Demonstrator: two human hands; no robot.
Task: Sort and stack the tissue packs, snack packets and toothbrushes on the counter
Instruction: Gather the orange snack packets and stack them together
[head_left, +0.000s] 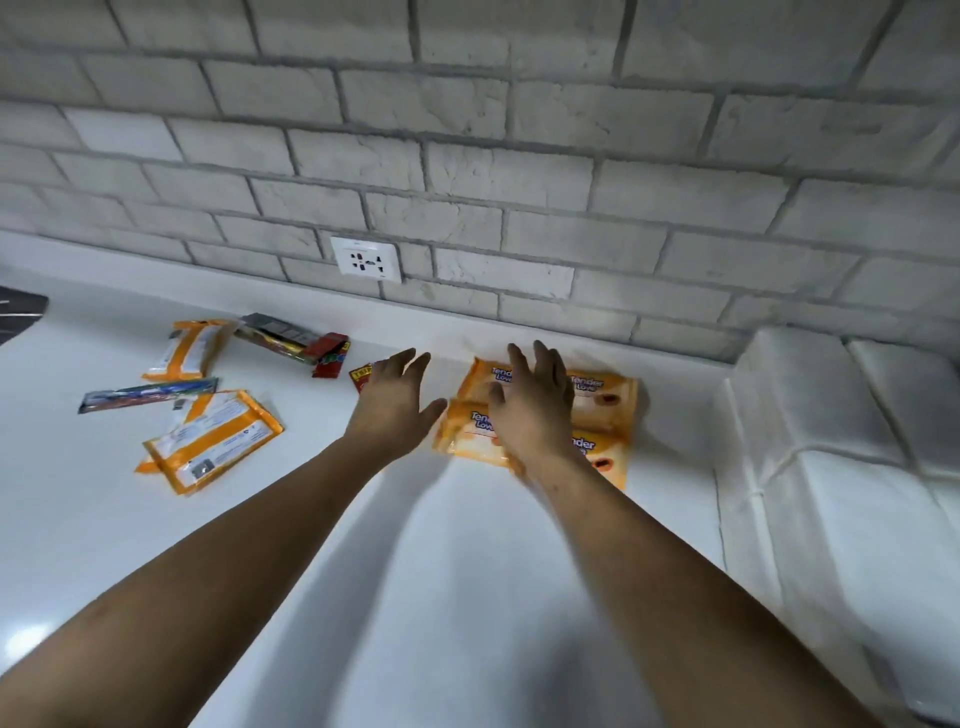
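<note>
Several orange "Tender Love" tissue packs (602, 410) lie grouped on the white counter (467, 571) near the right wall. My right hand (530, 405) hovers over them, fingers spread, holding nothing. My left hand (395, 400) is open just left of the group, partly covering a red snack packet (360, 375). At the left lie two more orange tissue packs face down (213, 441) (187, 348), a toothbrush in its packaging (148, 394), another dark packaged item (275, 335) and a red snack packet (330, 353).
A white wall socket (366, 258) sits in the grey brick wall behind the counter. A white brick ledge (810, 415) rises at the right. A dark object (18, 312) shows at the far left edge.
</note>
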